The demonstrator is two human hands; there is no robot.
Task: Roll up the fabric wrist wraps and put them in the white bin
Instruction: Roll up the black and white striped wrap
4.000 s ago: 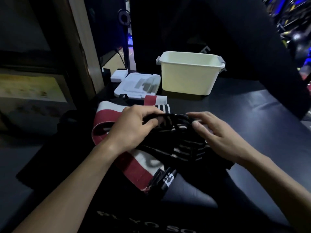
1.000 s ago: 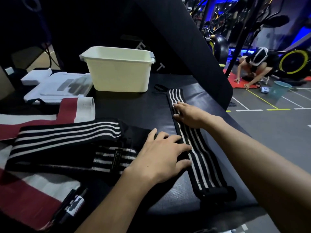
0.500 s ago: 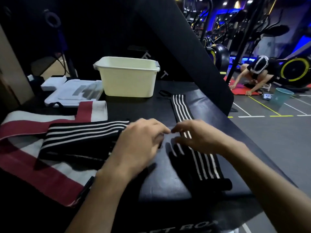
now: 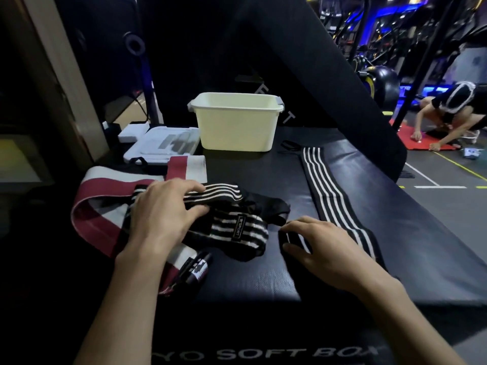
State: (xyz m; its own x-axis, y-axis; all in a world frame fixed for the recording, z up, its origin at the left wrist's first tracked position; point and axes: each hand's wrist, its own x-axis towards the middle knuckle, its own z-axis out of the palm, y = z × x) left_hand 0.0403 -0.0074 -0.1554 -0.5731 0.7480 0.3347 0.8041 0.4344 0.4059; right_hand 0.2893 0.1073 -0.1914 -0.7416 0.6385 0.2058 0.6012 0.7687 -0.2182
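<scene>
A black wrist wrap with white stripes (image 4: 329, 191) lies flat on the black padded box, running from near the white bin (image 4: 237, 122) toward me. My right hand (image 4: 324, 248) pinches its near end between thumb and fingers. A second striped wrap (image 4: 237, 227) lies bunched in the middle, and my left hand (image 4: 163, 212) grips its upper fold, fingers over and thumb under. A long red-and-white wrap (image 4: 89, 214) loops beneath it on the left. I cannot see inside the bin.
A white plastic case (image 4: 163, 146) sits left of the bin. A slanted black padded beam (image 4: 342, 75) rises behind and right of the box. Off the box's right edge, a person (image 4: 448, 119) crouches on a red floor mat.
My hands have parted from the middle. The left went left onto the bunched wrap and the right came down to the flat wrap's near end.
</scene>
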